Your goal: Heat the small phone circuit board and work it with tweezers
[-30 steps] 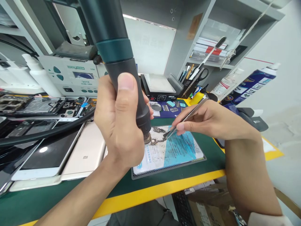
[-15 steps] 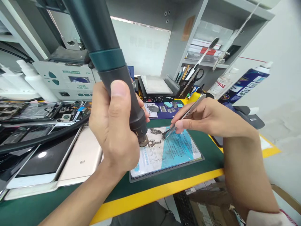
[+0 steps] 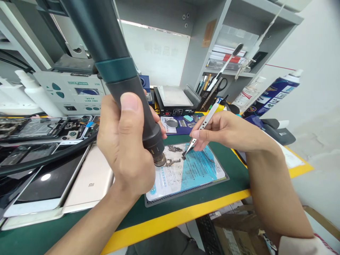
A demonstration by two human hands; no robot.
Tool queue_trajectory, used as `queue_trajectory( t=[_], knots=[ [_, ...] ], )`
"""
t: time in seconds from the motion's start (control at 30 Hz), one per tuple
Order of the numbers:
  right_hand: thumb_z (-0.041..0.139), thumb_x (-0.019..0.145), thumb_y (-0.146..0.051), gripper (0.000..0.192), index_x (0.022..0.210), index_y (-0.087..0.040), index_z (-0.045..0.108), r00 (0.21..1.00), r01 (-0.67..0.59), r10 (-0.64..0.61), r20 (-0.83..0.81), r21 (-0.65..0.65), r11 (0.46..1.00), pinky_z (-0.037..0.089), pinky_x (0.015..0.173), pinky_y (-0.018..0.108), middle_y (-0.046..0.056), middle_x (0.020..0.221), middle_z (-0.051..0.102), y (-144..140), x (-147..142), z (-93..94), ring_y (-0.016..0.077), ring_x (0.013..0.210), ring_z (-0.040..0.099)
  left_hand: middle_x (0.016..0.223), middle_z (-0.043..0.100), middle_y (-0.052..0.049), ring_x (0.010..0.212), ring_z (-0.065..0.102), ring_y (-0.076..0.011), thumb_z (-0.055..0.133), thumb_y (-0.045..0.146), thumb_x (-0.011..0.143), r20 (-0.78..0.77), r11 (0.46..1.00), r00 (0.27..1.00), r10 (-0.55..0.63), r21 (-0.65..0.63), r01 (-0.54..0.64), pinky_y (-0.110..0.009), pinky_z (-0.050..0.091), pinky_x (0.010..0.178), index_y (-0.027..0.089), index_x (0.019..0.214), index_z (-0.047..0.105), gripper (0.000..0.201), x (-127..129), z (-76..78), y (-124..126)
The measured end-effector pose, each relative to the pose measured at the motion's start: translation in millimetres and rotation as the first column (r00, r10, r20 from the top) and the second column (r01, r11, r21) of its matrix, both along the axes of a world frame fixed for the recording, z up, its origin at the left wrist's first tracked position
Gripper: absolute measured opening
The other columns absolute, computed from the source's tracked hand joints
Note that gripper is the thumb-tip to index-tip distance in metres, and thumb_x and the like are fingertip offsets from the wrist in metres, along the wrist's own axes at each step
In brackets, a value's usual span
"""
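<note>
Presently, at the lower centre of the frame, the left hand (image 3: 124, 145) is wrapped tight around the hot-air wand (image 3: 117, 74), thumb laid flat along the barrel and fingers fully curled behind it. The wand slants down from the upper left, and its metal nozzle (image 3: 159, 160) hangs just above the small board (image 3: 171, 162) on the mat (image 3: 191, 170), which lies on the green bench (image 3: 236, 177) with its yellow front edge.

To the right of centre, the right hand (image 3: 225, 129) pinches tweezers (image 3: 202, 129) between thumb and forefinger, the remaining fingers loosely folded. The tips point down at the mat just beside a second small board (image 3: 175, 148); whether they touch it or grip any part cannot be told.

In my judgement the heating is in progress: the nozzle is in position, the tweezers stand ready, and nothing visibly lifted lies apart from either board.

Left of the mat lie several phones (image 3: 87, 177), some opened. Further back stand the rework station (image 3: 74, 94) and a hot plate (image 3: 174, 101), with shelving (image 3: 228, 60) in the upper right.
</note>
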State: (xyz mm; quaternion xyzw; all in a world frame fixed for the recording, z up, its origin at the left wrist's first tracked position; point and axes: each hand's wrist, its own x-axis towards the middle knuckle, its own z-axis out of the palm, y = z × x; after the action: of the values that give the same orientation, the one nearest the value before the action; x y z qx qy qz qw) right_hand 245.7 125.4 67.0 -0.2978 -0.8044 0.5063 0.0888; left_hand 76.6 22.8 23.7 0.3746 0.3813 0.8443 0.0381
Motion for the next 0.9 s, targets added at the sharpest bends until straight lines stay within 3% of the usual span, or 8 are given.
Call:
queue_trajectory(
  t=[0.27,0.4,0.53,0.9],
  knots=[
    [0.082,0.084,-0.044,0.022,0.082,-0.021,0.078,0.991,0.105,-0.099,-0.093,0.058,0.993,0.067,0.067,0.029,0.004,0.072,0.078,0,-3,-6.8,0.0218,0.072,0.079,0.061,0.055,0.002,0.042,0.055,-0.0148,0.045,0.044,0.102,0.042,1.000,0.999,-0.028,-0.005,0.028,-0.030,0.044,0.035,0.017,0.089,0.063,0.035,2,3.9,-6],
    [0.081,0.085,-0.040,0.020,0.084,-0.021,0.078,0.987,0.076,-0.060,-0.147,0.106,0.991,0.068,0.069,0.030,0.005,0.086,0.080,-4,-6,-8.3,0.0218,0.076,0.079,0.065,0.056,0.000,0.045,0.056,-0.0166,0.047,0.043,0.102,0.043,0.999,0.998,-0.037,-0.036,0.038,-0.034,0.046,0.039,0.018,0.093,0.066,0.032,4,7.0,-9],
    [0.079,0.087,-0.035,0.018,0.089,-0.017,0.077,0.988,0.036,-0.011,-0.157,0.155,0.987,0.066,0.062,0.026,0.005,0.086,0.079,-8,-10,-8.5,0.0174,0.070,0.076,0.064,0.054,0.001,0.043,0.055,-0.0158,0.045,0.044,0.103,0.045,0.999,0.998,-0.033,-0.012,0.033,-0.033,0.044,0.038,0.016,0.095,0.065,0.035,3,6.5,-7],
    [0.073,0.092,-0.033,0.024,0.101,-0.011,0.074,0.992,0.005,0.004,-0.124,0.076,0.997,0.064,0.064,0.024,0.008,0.084,0.079,-10,-13,-12.7,0.0173,0.074,0.076,0.065,0.055,0.001,0.044,0.056,-0.0160,0.045,0.043,0.103,0.040,0.999,0.998,-0.043,-0.022,0.044,-0.032,0.045,0.037,0.017,0.095,0.064,0.033,3,6.9,-9]
  ],
)
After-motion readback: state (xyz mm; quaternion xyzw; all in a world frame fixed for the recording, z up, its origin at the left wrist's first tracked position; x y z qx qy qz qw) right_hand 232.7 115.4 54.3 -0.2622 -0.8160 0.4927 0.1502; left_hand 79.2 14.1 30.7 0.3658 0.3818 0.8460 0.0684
